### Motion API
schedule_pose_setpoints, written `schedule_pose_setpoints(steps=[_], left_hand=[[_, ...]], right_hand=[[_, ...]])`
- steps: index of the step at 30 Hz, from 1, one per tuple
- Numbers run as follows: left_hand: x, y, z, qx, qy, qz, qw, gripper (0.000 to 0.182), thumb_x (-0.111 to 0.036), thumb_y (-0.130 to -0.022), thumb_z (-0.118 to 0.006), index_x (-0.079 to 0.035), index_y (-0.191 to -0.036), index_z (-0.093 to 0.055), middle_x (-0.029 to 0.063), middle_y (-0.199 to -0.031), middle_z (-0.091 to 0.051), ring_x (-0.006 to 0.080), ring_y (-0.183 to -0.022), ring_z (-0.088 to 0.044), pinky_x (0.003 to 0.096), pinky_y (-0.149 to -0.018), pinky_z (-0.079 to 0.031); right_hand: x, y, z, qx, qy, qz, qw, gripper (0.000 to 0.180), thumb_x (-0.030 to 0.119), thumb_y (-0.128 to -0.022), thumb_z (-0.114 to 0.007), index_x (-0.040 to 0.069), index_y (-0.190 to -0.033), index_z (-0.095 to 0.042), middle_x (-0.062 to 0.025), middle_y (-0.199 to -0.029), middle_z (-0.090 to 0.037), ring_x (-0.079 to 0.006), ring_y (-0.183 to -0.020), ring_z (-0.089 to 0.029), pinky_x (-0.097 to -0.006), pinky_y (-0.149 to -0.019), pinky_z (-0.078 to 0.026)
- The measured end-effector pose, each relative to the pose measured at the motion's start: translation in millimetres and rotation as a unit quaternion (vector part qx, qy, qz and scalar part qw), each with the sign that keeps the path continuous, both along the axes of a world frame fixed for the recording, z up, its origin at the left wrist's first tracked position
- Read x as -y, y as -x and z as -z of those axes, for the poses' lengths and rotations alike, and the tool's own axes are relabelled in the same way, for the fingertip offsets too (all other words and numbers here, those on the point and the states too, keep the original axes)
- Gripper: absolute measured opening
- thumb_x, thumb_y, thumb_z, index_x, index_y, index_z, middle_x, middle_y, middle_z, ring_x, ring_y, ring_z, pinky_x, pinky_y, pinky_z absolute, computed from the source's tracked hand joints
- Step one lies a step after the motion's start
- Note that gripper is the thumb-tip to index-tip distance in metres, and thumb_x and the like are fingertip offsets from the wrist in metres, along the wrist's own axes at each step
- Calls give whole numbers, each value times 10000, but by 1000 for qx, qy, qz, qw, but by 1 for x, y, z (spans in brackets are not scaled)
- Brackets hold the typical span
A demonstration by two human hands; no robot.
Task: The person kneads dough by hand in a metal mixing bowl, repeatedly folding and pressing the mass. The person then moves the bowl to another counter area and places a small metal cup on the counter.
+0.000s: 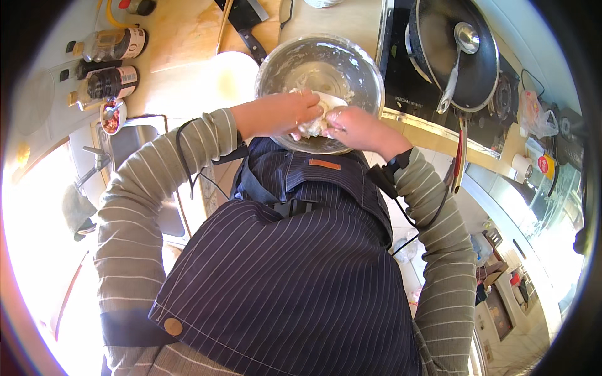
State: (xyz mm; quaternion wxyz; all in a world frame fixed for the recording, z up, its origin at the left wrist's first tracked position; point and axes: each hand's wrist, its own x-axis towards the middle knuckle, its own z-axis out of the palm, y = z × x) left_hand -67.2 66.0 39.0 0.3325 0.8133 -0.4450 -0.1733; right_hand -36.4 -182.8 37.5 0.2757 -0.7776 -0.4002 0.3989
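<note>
A large stainless steel mixing bowl (369, 70) stands at the counter's front edge, its inner wall smeared with pale residue. Low in its near half, my left hand (287, 113) and my right hand (355, 127) close from either side on a lump of pale, sticky dough (314, 128). Bits of dough cling to the fingers of both hands. Between the hands a smooth white piece (333, 99) shows; whether it is a scraper or part of the dough I cannot tell. My fingers hide much of the lump.
A cleaver (247, 28) and chopsticks (224, 26) lie on a wooden board (183, 28) beyond the bowl's left. Bottles (113, 82) and a small bowl of red food (113, 117) stand farther left, near a sink (136, 136). Right, a wok (479, 80) with a ladle (458, 66) sits on the cooktop.
</note>
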Motion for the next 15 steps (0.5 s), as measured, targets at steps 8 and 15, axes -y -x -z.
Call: schedule_pose_setpoints(steps=[8,15], left_hand=[[12,21,26,15,-110,-55,992,285,-140,-839,-688,13,-1058,-590,133,-1000,-622,311,-1012,-637,396,-817,-578],[22,-6,47,-86,-129,-142,978,228,-107,-855,-668,9,-1047,-626,204,-979,-697,379,-963,-693,439,-831,-565]], right_hand=[[-15,9,36,101,-8,-29,994,117,67,-877,-626,-36,-876,-680,-236,-866,-682,-418,-872,-678,-486,-779,-549],[-29,-13,52,114,77,-12,990,113,-6,-828,-585,-41,-869,-685,-257,-911,-685,-413,-893,-679,-459,-830,-552]])
